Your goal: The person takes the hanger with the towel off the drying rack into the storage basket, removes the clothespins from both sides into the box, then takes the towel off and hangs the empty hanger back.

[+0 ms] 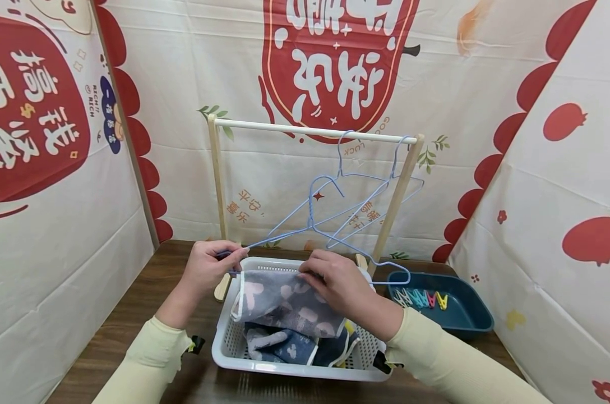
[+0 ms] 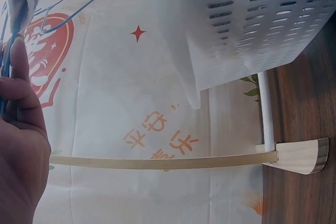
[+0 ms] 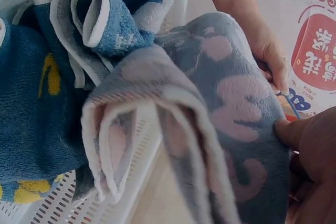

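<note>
A grey towel with pink patches and white edging point(image 1: 272, 292) drapes over the lower bar of a blue wire hanger point(image 1: 311, 216), above the basket. My left hand point(image 1: 207, 268) pinches the hanger's left end beside the towel's edge. At the towel's top edge, my right hand point(image 1: 337, 280) grips the cloth with thumb and fingers; the right wrist view shows the thumb pressed on it, and the bar there is hidden. Under it, a white perforated basket point(image 1: 285, 367) holds dark blue towels point(image 3: 37, 108) with white edging and some yellow patches.
Behind the basket stands a wooden rack with a white rail point(image 1: 285, 130). Two more blue hangers hang near its right end, one hook point(image 1: 340, 154) left of the other. To the right, a dark teal tray point(image 1: 468, 317) holds several coloured clothespins point(image 1: 420, 299). Printed cloth walls surround the table.
</note>
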Available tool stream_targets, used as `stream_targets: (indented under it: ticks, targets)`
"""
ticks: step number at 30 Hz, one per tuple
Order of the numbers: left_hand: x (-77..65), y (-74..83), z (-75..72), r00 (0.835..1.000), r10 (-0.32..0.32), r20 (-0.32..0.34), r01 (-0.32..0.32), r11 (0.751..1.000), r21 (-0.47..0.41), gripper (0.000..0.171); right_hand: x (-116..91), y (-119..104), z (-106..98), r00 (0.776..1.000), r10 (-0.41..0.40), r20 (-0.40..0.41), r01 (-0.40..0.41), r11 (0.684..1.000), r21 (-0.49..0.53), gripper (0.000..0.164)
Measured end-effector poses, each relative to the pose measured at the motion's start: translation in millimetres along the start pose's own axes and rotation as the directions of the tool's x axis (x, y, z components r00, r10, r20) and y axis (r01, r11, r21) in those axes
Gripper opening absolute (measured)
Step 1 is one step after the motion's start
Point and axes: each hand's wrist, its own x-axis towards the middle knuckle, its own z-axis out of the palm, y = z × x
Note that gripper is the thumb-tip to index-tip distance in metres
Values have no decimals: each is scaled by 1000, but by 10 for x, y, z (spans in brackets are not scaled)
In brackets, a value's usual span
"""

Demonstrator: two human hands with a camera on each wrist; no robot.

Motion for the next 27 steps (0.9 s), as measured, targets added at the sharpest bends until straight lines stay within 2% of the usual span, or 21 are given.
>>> stream_targets:
  ticks: [4,17,21,27]
  targets:
    - [1,-8,8,1000,18,-2,-18,1000,15,8,25,5,-29,999,-33,-34,32,999,-6,8]
    - [11,-10,11,999,46,-17,-45,999,15,14,87,15,-139,992,-115,-51,116,993,-1,14]
    - [19,-26,14,998,61,-14,-61,998,7,15,115,27,-186,985,-171,-34,170,985,-23,14]
    - [8,-24,13,999,44,-13,-44,999,7,13,137,53,-242,970,-239,-49,238,971,-24,18]
